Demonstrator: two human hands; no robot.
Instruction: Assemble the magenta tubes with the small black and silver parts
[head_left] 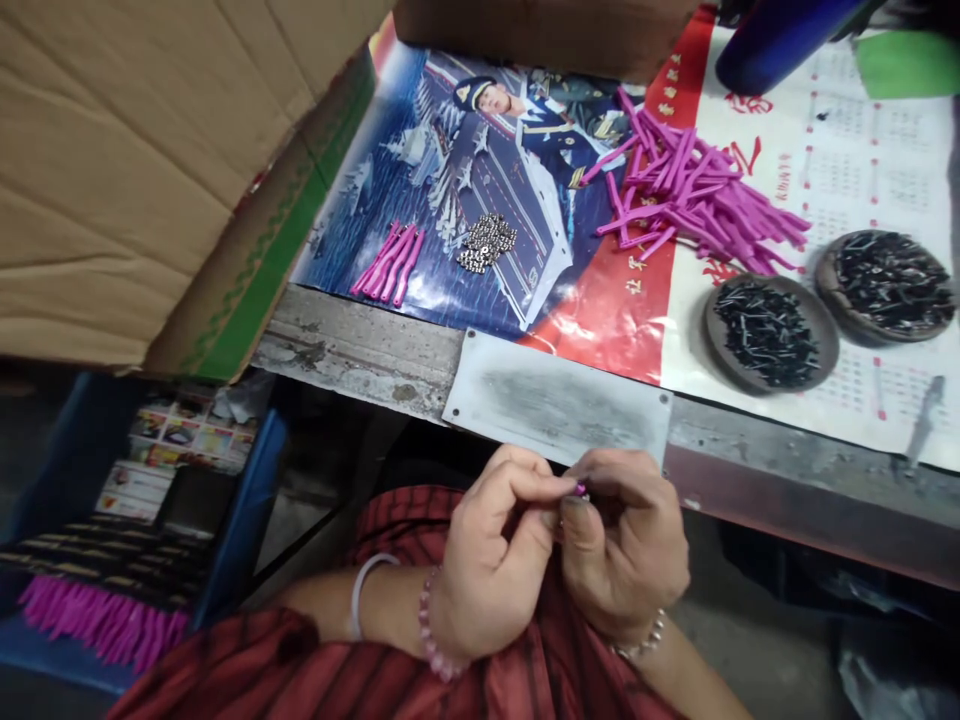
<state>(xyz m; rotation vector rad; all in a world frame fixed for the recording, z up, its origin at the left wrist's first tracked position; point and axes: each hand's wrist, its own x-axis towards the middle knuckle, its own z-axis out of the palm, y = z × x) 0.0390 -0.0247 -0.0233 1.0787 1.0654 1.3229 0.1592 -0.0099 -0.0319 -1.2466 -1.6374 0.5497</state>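
Note:
In front of the bench edge, my left hand (499, 545) and my right hand (626, 540) meet with their fingers pinched together. Between the fingertips shows the end of a small pink plastic piece (580, 490); the fingers hide the rest of it. Beyond them, a heap of slim pink plastic handles (690, 185) lies on the poster. Several similar handles (390, 262) lie side by side at the left, near a small pile of shiny metal parts (487, 243). Two round bowls, a nearer bowl (827, 350) and a farther bowl (825, 275), hold dark, thin metal pieces.
A grey metal plate (559, 405) is fixed at the bench edge (360, 350), just beyond my hands. A large cardboard box (112, 170) stands at the left. Below it, a blue crate (259, 480) holds rows of pink handles. A blue cylinder (780, 45) lies at the back right.

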